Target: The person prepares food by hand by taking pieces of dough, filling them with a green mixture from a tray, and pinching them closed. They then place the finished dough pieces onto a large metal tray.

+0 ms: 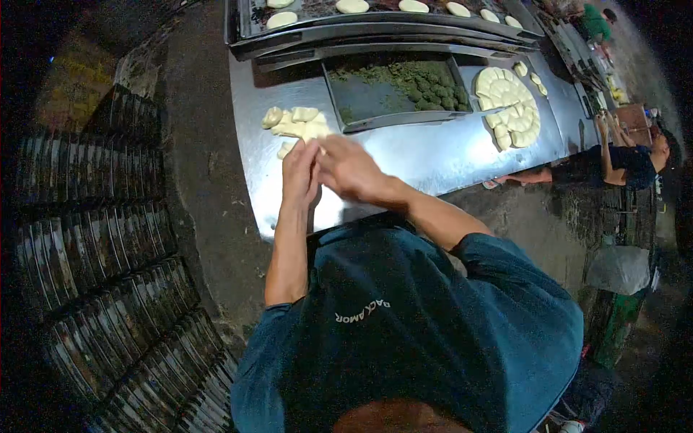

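Your filling tray (pixel 382 90) holds greenish balls (pixel 437 90) massed toward its right end, too overlapped to count, with loose crumbs over the rest of its floor. Beyond it, the stacked baking tray (pixel 390 30) shows seven pale dough rounds (pixel 352 6), some cut off by the picture's top. Right of the filling tray sits one broad ring of dough (pixel 507 108), with about three small dough bits (pixel 535 78) just beside it. The loose dough pieces (pixel 299 124) you are at lie left of the filling tray, bunched together just past your fingertips; their overlap hides the exact count. Your left hand (pixel 297 173) has its fingers close together, and your right hand (pixel 351 171), blurred, meets it; you can't tell from this view whether either is clamped on dough. Both are over the near-left part of the steel table (pixel 422 155), inside its left edge. Bare steel runs from your right hand toward the ring, along the near edge.
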The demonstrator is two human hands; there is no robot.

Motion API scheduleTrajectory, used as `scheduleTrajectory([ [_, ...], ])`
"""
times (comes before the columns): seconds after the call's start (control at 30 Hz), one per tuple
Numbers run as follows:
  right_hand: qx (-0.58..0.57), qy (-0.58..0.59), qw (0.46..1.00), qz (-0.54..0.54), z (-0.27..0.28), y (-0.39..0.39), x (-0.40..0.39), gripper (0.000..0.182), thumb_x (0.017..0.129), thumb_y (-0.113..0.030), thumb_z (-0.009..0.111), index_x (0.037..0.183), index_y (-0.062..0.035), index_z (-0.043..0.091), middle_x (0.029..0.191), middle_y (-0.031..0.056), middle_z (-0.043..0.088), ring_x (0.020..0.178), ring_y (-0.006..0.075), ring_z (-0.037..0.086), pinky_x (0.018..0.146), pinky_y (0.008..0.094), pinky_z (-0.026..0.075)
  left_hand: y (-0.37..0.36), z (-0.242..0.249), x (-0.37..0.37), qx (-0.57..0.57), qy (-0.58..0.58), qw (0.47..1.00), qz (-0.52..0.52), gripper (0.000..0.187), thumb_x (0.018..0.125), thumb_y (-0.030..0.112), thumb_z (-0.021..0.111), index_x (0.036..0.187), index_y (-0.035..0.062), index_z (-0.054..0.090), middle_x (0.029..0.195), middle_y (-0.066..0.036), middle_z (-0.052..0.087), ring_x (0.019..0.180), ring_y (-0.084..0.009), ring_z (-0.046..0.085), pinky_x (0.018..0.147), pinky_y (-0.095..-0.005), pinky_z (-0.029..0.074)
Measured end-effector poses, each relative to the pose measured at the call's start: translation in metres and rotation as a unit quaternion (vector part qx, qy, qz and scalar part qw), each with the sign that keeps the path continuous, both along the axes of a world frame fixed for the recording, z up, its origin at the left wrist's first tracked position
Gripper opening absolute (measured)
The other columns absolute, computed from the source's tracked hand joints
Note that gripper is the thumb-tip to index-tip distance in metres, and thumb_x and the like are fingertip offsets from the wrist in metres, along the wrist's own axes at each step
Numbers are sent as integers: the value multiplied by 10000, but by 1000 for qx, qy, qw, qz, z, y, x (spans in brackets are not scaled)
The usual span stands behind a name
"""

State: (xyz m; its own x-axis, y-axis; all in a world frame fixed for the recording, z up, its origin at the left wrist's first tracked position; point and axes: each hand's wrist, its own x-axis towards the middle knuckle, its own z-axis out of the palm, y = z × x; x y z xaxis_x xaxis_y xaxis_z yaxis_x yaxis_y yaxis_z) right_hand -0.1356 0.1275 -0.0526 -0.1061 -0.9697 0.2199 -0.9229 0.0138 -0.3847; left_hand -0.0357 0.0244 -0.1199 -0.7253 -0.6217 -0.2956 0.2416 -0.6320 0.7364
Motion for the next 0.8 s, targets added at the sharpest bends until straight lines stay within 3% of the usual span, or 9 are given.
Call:
scheduleTrajectory([
  [0.07, 30, -135, 987, 81, -8, 13, -27, 402, 765, -147, 654, 1150, -47, 592, 1188, 190, 571, 1112, 352, 533, 941, 404, 444, 3, 19, -1, -48, -90, 995, 2, 206, 920, 147, 560, 1037, -18, 602, 840, -43, 627, 707, -112, 589, 634, -228, 470],
  [0.13, 103, -111, 988, -35, -8, 9, -86, 324, 784, -156, 635, 1094, -62, 632, 1107, 163, 620, 1032, 343, 583, 900, 412, 470, 3, 20, -3, -90, -135, 986, 31, 177, 902, 81, 560, 999, -51, 626, 864, -61, 654, 699, -98, 589, 630, -232, 475],
  [0.23, 207, 179, 941, -201, -38, -3, -198, 210, 787, -91, 560, 986, -48, 611, 933, 174, 651, 879, 323, 639, 696, 446, 529, -4, 34, -6, -163, -180, 970, -29, 197, 904, 95, 559, 1020, -57, 609, 908, -82, 655, 768, -126, 617, 681, -261, 510],
  [0.3, 215, 276, 925, -149, -78, 7, -252, 230, 853, -134, 481, 1051, -54, 568, 848, 186, 653, 805, 359, 644, 666, 462, 534, -6, 45, -18, -57, -112, 992, 8, 217, 903, 91, 558, 1057, -59, 585, 935, -96, 648, 796, -152, 629, 709, -282, 528],
  [0.37, 296, 188, 922, -166, -71, 1, -259, 254, 814, -81, 551, 1062, -25, 561, 990, 182, 658, 927, 338, 638, 774, 419, 522, -7, 42, -29, 70, -28, 996, 54, 288, 898, 76, 560, 1143, -67, 514, 1001, -132, 626, 886, -218, 643, 783, -345, 563],
  [0.5, 184, 66, 960, -201, -39, 2, -244, 270, 807, -103, 614, 1054, 2, 584, 942, 161, 669, 873, 279, 657, 765, 354, 522, -8, 16, -49, -67, -96, 991, 70, 237, 910, 70, 551, 1107, -61, 553, 987, -120, 640, 842, -179, 643, 746, -311, 557],
  [0.57, 28, -414, 887, -203, -15, 0, -210, 270, 812, -115, 667, 1046, 2, 600, 870, 107, 670, 799, 192, 651, 717, 297, 517, -1, 21, -59, -26, -79, 994, 76, 221, 916, 75, 544, 1093, -57, 568, 983, -118, 645, 840, -174, 643, 744, -305, 556],
  [0.63, -28, -524, 835, -165, 5, 0, -159, 289, 801, -120, 687, 1058, 1, 630, 923, 100, 671, 828, 140, 634, 742, 259, 504, 7, 26, -72, 34, -41, 996, 66, 207, 942, 103, 515, 1064, -40, 603, 972, -112, 656, 837, -166, 642, 752, -296, 551],
  [0.8, -133, -175, 972, -83, -8, -13, -92, 334, 763, -145, 713, 1070, -35, 639, 977, 168, 634, 846, 279, 652, 744, 341, 519, 23, 54, -80, 1, -7, 996, 86, 251, 980, 126, 431, 1123, -31, 565, 1032, -112, 626, 914, -175, 631, 780, -295, 553],
])
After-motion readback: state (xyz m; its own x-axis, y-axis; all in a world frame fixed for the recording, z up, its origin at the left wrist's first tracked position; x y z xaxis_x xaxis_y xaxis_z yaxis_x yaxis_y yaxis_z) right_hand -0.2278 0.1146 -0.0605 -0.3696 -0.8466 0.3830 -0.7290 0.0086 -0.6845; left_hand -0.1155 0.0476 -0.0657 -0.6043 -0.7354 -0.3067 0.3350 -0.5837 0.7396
